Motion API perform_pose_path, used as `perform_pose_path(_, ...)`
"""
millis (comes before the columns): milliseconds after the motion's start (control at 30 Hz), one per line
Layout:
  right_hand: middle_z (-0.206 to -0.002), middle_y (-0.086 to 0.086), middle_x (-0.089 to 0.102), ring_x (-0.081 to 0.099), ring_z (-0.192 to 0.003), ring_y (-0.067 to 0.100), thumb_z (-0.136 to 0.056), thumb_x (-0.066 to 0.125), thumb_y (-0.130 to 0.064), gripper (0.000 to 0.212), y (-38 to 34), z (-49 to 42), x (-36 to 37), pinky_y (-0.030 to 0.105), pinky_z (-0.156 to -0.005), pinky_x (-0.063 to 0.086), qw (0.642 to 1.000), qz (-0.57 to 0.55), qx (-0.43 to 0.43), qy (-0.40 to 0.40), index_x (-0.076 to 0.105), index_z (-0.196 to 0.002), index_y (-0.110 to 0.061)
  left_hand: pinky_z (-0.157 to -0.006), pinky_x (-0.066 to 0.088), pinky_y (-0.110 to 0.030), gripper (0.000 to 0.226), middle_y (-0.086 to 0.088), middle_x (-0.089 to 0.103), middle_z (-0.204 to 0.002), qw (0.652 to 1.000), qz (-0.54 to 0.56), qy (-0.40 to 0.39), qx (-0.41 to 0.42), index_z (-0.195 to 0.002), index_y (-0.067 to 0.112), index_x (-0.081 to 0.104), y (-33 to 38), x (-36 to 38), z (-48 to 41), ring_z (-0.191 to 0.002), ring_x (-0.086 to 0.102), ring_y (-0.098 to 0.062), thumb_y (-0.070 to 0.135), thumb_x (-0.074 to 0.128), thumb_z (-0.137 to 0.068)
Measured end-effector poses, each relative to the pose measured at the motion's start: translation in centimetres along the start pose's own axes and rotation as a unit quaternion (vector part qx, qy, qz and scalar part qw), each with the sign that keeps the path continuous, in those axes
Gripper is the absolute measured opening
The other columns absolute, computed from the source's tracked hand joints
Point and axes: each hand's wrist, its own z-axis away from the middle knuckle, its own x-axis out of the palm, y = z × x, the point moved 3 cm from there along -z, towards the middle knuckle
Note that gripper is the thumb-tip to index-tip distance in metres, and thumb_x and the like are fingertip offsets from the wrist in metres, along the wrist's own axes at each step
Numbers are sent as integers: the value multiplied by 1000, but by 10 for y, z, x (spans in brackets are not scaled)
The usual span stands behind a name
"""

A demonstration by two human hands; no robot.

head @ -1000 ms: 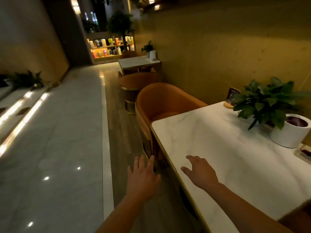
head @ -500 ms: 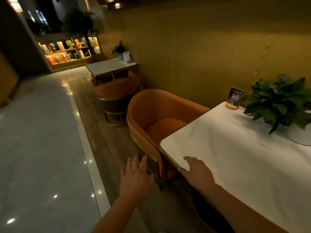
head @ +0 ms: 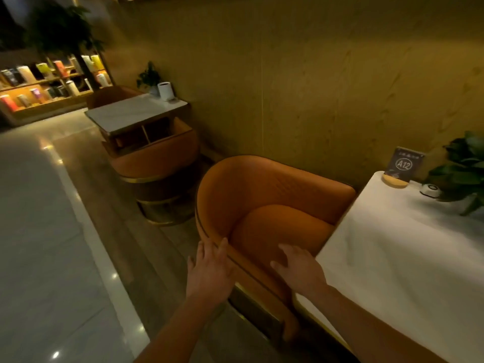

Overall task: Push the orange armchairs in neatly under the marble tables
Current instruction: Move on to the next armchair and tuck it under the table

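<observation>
Orange armchair (head: 262,184) meets both hands at its near rim. The left hand (head: 209,268) lays straight fingers on the piped edge. The right hand (head: 301,271) spreads flat and loose over the inner side, grasping nothing; whether it touches is unclear. The chair's open front faces right, toward the marble table (head: 406,258), with the seat cushion partly beneath the tabletop and the rounded back turned left. It has a smooth tub shell, dark piping and a gold band at the base. On the table a dark sign (head: 403,165) on a wooden base reads "A12".
</observation>
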Motion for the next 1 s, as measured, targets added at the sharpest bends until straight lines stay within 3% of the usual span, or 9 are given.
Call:
perform_pose_path(233,-154,-4,37,31,-143,20,-95,48,-57,63,-70,-101,51,40,-112,35,996,-16,88,22,31,-150,-31,-120,15,-60,75,-9,8,-165,994,-38,-40,89,-157,31,0,-96,-28,-136,-153,-1,-32,50,42,-98)
perform_pose_path(500,-155,-5,36,29,-144,21,-97,48,-54,61,-162,-185,80,39,-111,34,976,-59,194,75,31,-150,-30,-119,15,-61,76,-13,10,-163,962,-104,-97,233,-157,29,0,-169,-65,-274,-152,3,-34,53,40,-97)
perform_pose_path(700,-155,-7,36,31,-143,19,-96,47,-55,60,-185,-250,101,37,-110,35,952,-96,276,91,32,-150,-32,-121,9,-60,76,-11,0,-166,931,-128,-145,310,-158,30,-3,-176,-60,-374,-152,-4,-34,56,36,-98)
perform_pose_path(1000,-153,0,37,35,-138,24,-95,48,-54,64,-187,-345,130,37,-108,37,899,-153,404,76,33,-149,-23,-122,14,-52,76,-14,5,-165,860,-220,-177,425,-158,28,0,-159,-29,-508,-152,3,-37,60,32,-98)
